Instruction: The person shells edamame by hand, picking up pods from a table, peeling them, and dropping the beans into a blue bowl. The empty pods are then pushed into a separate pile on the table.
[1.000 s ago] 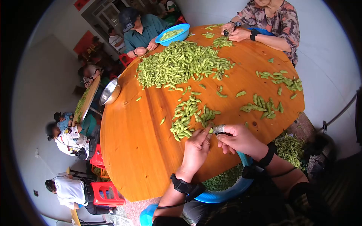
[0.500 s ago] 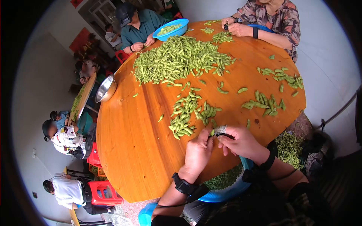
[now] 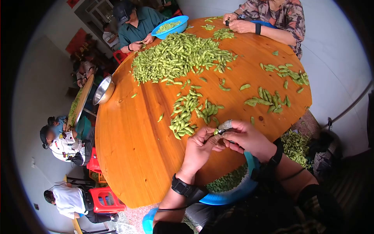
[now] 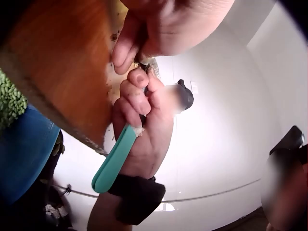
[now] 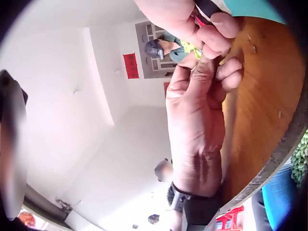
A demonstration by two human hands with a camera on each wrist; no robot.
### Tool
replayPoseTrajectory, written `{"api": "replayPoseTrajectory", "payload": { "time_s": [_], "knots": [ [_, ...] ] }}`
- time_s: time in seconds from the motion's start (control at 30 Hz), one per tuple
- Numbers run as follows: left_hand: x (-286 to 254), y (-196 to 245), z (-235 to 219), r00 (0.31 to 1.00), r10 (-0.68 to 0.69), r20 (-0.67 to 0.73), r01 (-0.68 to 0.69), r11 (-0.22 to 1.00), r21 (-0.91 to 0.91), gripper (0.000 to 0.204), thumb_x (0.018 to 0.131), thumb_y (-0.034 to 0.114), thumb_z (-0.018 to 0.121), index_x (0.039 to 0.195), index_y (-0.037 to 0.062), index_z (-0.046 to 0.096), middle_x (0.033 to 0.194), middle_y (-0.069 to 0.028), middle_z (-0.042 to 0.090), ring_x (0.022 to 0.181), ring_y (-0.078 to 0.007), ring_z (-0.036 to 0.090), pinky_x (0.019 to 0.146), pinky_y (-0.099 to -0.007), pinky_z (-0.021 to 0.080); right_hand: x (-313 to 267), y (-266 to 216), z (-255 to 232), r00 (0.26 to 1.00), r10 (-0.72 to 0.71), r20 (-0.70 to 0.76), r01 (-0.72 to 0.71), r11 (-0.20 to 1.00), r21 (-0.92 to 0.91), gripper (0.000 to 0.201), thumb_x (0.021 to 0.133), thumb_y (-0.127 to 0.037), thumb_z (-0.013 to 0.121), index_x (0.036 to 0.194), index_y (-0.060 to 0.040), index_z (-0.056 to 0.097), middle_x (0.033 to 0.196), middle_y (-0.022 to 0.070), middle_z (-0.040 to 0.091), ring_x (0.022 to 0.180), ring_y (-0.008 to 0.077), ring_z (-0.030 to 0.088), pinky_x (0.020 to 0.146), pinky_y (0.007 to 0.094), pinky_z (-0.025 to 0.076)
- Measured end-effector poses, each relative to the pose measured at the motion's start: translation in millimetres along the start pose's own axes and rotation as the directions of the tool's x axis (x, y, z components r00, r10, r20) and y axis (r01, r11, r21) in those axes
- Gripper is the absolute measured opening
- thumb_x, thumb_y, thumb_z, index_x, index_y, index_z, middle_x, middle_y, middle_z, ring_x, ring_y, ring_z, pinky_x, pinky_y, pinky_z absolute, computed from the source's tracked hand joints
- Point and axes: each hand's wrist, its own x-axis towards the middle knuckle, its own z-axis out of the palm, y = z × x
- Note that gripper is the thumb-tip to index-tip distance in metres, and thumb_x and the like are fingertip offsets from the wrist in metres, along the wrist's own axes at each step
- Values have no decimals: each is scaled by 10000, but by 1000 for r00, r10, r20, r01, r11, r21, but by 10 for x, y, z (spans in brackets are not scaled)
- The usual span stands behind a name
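Observation:
In the head view my left hand pinches a green soybean pod between thumb and forefinger, over the table's near edge. My right hand meets it there, its forefinger wrapped in a grey covering. In the left wrist view the right hand's fingers curl round a tool with a teal handle; its working end is hidden between the hands. Just beyond the hands lies a small heap of pods, with a big pile of pods farther back.
A blue basin holding green beans sits under the table edge. Across the wooden table are a blue bowl and two people working. A steel bowl stands at the left, and more pods lie to the right.
The head view has shifted slightly, sliding the table and piles left and up. My hands stay together at the pod, the left fingers now more bent against the right hand.

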Motion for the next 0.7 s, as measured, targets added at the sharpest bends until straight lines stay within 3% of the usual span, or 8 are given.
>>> {"api": "replayPoseTrajectory", "payload": {
  "time_s": [0.1,0.2,0.27,0.3,0.4,0.53,0.63,0.7],
  "knots": [
    [19,59,-23,994,-98,42,105,968,-229,144,980,89,502,1079,-14,520,885,-138,679,721,-217,696,635,-298,585,-16,-61,-56,997,70,40,-72,997,33,113,933,-99,534,984,-16,591,689,3,565,510,50,482,440,201,360],
    [35,52,-21,991,-117,60,129,955,-268,153,990,115,484,1085,-4,497,880,-143,666,710,-232,695,591,-288,580,-43,-67,-70,996,86,38,-89,993,74,110,932,-108,549,972,-21,602,690,2,569,519,54,492,440,201,362],
    [35,63,0,989,-131,63,144,947,-286,148,986,113,491,1082,-1,497,862,-134,659,700,-217,689,561,-275,570,-92,-127,-36,1000,26,14,-24,993,-115,99,915,-72,545,966,-17,611,697,8,578,548,46,491,465,209,369],
    [31,57,16,995,-95,27,99,977,-187,130,975,85,492,1072,-1,503,856,-108,641,672,-181,668,542,-264,549,-99,-102,-15,1000,25,15,-24,993,-116,99,915,-72,545,966,-17,611,697,8,578,548,46,491,465,209,369],
    [24,10,44,998,-44,-36,42,998,-49,111,944,23,483,1042,-1,527,815,-67,608,615,-118,614,503,-239,504,-156,-17,100,957,-291,-8,271,900,-340,159,869,7,521,997,-3,614,688,9,556,626,32,455,546,224,398],
    [20,-53,37,991,-67,-118,73,996,46,144,893,-38,465,971,-13,583,746,-36,584,586,-73,559,493,-217,464,-184,29,89,959,-284,5,266,891,-368,176,867,11,526,1018,-6,614,698,-2,547,662,31,470,567,225,414],
    [-266,158,99,978,-116,-175,161,950,269,152,888,-36,478,961,-13,609,703,-23,566,579,-67,543,502,-219,454,-170,-22,-138,971,-154,-181,88,939,-332,188,888,-24,522,1052,-37,612,697,-13,569,583,40,495,513,219,423],
    [-603,339,198,982,-170,-77,186,913,362,180,869,-36,495,987,10,623,698,-34,582,587,-92,561,534,-247,470,-159,-21,-375,910,-235,-342,89,916,-392,166,911,-63,516,1046,-54,613,655,-16,565,506,46,483,448,217,406]
  ]
}}
